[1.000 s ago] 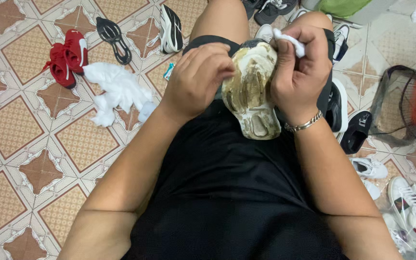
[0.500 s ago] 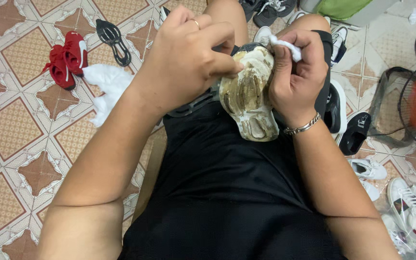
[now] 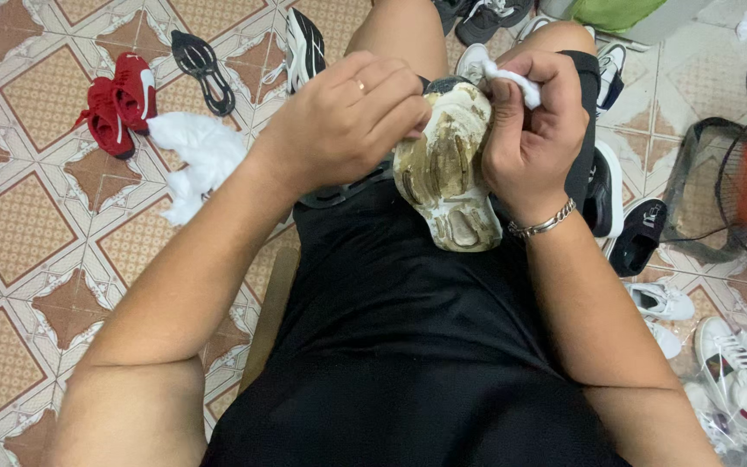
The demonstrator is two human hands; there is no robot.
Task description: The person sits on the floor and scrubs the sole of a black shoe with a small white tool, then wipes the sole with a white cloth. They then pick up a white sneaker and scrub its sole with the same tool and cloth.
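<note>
Item: dirty sneaker sole (image 3: 444,169), pinched steady by my left hand (image 3: 343,121); right hand (image 3: 533,130) fingers clamped on white wipe (image 3: 512,82), best rubbed firmly along grooves.

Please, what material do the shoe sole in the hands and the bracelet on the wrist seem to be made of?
The shoe sole looks like moulded rubber or foam: matte, off-white, with raised tread and brown dirt stains. The bracelet on the right wrist looks like metal: silver-coloured links with a bright shine, though plated or solid cannot be told.

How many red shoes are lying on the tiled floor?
2: the red shoes lie as a pair, touching, at upper left on the tiled floor, beside the crumpled white cloth. Others may be hidden.
</note>
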